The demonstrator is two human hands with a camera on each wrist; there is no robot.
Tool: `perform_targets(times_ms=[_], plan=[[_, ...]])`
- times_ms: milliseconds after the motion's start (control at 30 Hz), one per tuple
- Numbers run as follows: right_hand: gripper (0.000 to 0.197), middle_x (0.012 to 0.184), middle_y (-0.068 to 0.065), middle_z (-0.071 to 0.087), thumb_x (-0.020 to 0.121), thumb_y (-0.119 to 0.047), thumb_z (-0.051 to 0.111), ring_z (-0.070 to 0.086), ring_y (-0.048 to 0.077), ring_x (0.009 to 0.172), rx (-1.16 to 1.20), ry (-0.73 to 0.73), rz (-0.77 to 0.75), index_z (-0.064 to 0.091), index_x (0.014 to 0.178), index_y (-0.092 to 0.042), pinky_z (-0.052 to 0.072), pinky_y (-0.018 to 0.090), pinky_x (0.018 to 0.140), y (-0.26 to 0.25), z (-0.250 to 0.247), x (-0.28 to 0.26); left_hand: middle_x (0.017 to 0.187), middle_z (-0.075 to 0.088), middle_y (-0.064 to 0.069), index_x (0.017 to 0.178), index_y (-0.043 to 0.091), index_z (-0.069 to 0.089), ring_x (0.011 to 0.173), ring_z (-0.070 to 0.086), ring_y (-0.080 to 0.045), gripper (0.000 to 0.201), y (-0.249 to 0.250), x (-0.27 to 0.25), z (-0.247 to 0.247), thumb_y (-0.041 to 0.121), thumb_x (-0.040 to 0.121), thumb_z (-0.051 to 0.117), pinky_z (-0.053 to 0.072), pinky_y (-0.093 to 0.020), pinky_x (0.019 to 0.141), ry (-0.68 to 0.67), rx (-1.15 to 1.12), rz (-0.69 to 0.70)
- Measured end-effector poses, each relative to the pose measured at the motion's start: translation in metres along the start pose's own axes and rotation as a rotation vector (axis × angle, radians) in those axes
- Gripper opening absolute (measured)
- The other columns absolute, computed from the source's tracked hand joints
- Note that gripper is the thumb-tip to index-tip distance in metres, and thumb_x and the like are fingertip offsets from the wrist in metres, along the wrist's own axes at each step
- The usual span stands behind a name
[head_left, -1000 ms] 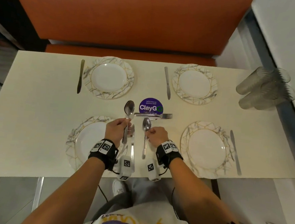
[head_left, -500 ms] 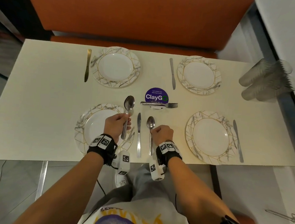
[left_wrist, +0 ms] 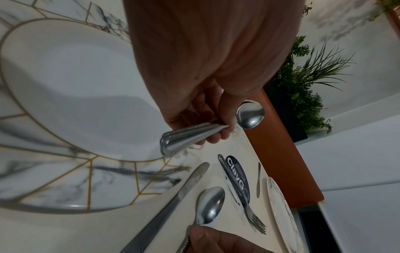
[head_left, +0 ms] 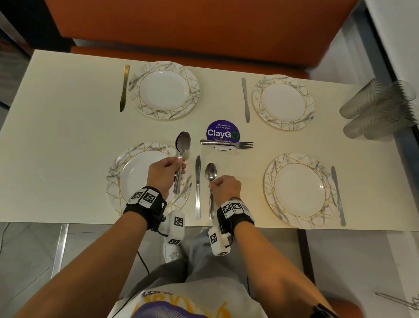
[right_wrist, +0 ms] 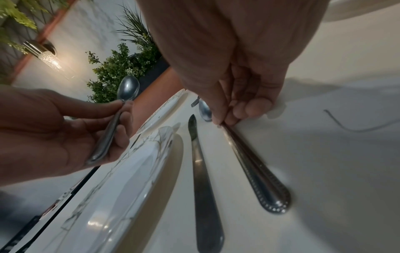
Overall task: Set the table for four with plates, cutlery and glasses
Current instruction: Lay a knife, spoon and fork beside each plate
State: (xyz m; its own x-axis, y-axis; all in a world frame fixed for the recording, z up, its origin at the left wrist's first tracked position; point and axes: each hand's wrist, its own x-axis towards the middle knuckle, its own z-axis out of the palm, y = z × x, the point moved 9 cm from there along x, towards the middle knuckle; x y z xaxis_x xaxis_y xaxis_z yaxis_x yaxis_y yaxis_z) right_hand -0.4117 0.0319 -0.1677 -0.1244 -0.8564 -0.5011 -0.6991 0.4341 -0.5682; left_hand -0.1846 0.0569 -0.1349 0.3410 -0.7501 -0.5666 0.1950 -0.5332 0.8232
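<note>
Left hand is gripping a bunch of spoons by the handles, lifted over the near-left plate, bowls pointing away. Right hand pinches the neck of a single spoon lying flat on the table, long axis running near to far, bowl at the far end, just beside a knife. Counted: four plates, four knives, forks stacked on the purple ClayGo sign, several glasses on their sides far right, well apart.
</note>
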Motion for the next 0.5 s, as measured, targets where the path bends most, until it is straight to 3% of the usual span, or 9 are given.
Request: perform_targets(times_ms=[100,267,400,500], plan=[[0.008,0.095,0.01,0.075,0.088,-0.016,0.074,0.07,0.022,0.088,0.006,0.002,0.005,0.077,0.09,-0.01,0.054,0.025,0.083,0.0,0.002,0.0,0.1,0.077,-0.014,0.106,0.006,0.077,0.092,0.072,-0.025,0.015,-0.001,0.0,0.002,0.016,0.099,0.068,0.06,-0.04,0.092,-0.009,0.0,0.004],[0.008,0.094,0.007,0.075,0.088,-0.017,0.074,0.064,0.015,0.078,0.004,-0.013,0.003,0.077,0.091,-0.01,0.05,0.021,0.077,0.001,0.002,0.0,0.101,0.076,-0.019,0.104,0.003,0.076,0.087,0.07,-0.023,0.016,-0.001,0.0,0.003,0.017,0.098,0.069,0.061,-0.04,0.09,-0.018,0.014,0.003],[0.01,0.09,0.005,0.074,0.089,-0.016,0.069,0.06,0.011,0.072,0.028,0.044,-0.008,0.076,0.09,-0.01,0.055,0.025,0.077,-0.001,-0.01,-0.003,0.097,0.074,-0.019,0.101,0.003,0.076,0.088,0.07,-0.025,0.017,-0.001,-0.001,0.008,0.019,0.098,0.07,0.061,-0.041,0.09,-0.043,0.024,-0.002],[0.012,0.089,0.0,0.071,0.092,-0.017,0.063,0.054,0.006,0.07,0.071,0.11,-0.07,0.074,0.096,-0.012,0.041,0.009,0.06,-0.006,-0.028,-0.008,0.092,0.073,-0.016,0.101,0.003,0.076,0.085,0.068,-0.025,0.017,-0.001,-0.002,0.014,0.018,0.099,0.068,0.062,-0.046,0.091,-0.066,0.045,-0.009]])
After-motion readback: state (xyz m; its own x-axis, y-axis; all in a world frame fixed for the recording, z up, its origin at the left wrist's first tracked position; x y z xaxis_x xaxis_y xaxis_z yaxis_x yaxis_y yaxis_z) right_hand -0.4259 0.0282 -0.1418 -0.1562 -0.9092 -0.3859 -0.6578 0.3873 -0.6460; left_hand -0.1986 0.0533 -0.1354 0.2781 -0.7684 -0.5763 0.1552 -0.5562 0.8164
